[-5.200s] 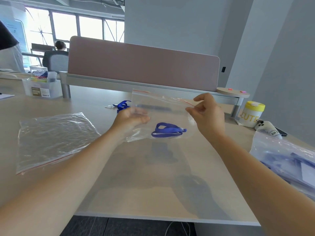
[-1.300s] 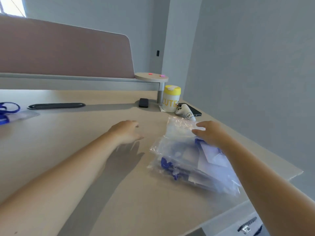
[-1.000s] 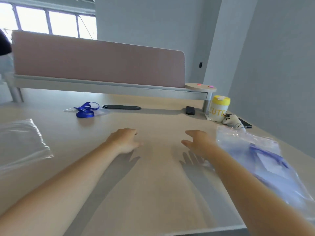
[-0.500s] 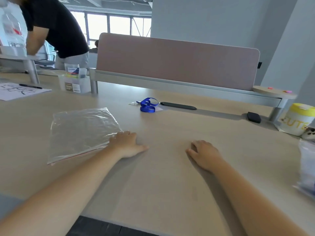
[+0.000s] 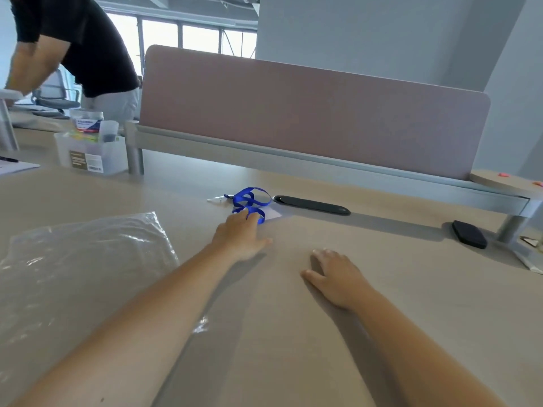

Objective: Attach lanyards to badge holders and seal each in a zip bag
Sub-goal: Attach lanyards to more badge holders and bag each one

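Since the frame half a second before, the left hand (image 5: 239, 237) had reached forward from beside the stack of zip bags (image 5: 85, 259) to the blue lanyard (image 5: 249, 201); its fingertips touched the near loop, fingers extended, nothing gripped. The right hand (image 5: 335, 276) lay flat on the tabletop (image 5: 411, 289), grip open, palm down. The lanyard lay partly on a clear badge holder (image 5: 274, 214), just beside a black cable slot (image 5: 311, 204). The zip bags lay flat at left, under the left forearm's edge.
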Action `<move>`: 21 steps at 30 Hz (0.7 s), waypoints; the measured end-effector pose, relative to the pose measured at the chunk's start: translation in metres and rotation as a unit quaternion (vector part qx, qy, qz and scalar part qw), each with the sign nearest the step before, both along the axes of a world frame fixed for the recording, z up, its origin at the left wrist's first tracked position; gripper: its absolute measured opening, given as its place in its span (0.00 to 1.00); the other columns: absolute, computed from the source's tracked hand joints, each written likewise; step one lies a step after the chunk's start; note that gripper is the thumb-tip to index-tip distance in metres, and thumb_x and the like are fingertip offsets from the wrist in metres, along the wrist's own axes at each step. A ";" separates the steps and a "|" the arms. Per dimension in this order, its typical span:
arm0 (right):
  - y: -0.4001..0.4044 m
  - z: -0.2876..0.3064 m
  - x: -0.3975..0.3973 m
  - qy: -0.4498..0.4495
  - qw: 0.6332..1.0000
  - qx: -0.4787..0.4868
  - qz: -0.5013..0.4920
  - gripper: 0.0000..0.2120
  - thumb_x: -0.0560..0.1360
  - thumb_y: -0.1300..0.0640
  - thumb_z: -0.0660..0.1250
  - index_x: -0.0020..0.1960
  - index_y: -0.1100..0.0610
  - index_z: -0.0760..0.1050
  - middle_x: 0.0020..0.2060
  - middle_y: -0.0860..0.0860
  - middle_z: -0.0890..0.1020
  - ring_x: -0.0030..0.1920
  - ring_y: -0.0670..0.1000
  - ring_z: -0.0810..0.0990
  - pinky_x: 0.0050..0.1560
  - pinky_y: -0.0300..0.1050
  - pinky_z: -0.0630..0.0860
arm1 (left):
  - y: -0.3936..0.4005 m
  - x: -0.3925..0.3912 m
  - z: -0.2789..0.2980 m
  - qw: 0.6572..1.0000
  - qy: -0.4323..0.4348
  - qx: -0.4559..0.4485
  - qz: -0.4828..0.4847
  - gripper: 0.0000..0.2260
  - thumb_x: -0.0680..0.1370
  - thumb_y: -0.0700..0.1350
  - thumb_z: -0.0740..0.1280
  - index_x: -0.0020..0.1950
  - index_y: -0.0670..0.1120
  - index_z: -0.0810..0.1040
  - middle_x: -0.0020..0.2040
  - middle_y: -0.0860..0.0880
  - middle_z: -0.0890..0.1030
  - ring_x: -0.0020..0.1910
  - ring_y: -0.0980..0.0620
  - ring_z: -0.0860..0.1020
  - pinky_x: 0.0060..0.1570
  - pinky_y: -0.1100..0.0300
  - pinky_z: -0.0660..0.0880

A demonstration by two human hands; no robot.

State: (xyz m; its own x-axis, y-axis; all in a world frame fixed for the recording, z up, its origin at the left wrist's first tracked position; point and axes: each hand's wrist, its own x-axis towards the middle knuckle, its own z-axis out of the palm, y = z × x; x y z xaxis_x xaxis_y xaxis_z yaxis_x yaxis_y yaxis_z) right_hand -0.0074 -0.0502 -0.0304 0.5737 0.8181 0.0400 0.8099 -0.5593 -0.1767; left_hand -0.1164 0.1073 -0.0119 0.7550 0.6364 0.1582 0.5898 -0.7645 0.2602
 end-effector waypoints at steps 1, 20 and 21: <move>0.005 0.000 0.005 -0.003 1.000 -0.002 0.001 0.26 0.76 0.43 0.56 0.68 0.55 0.63 0.68 0.56 0.67 0.68 0.56 0.64 0.68 0.49 0.61 | 0.009 0.009 -0.003 1.000 0.009 0.009 -0.002 0.26 0.75 0.58 0.60 0.69 0.46 0.63 0.69 0.47 0.66 0.68 0.45 0.64 0.62 0.51 0.66; -0.044 0.007 -0.003 0.060 0.993 0.098 -0.023 0.27 0.76 0.49 0.59 0.71 0.58 0.58 0.70 0.55 0.64 0.69 0.55 0.63 0.68 0.46 0.61 | -0.077 -0.005 -0.002 0.979 0.136 -0.028 -0.150 0.28 0.77 0.61 0.54 0.74 0.51 0.55 0.76 0.49 0.54 0.75 0.49 0.53 0.72 0.50 0.51; -0.052 0.009 -0.007 0.066 0.993 0.093 -0.026 0.26 0.77 0.49 0.59 0.71 0.58 0.58 0.71 0.54 0.64 0.70 0.54 0.63 0.68 0.46 0.60 | -0.086 -0.008 -0.001 0.977 0.135 -0.028 -0.163 0.27 0.77 0.60 0.54 0.74 0.51 0.56 0.76 0.49 0.56 0.75 0.48 0.55 0.71 0.51 0.53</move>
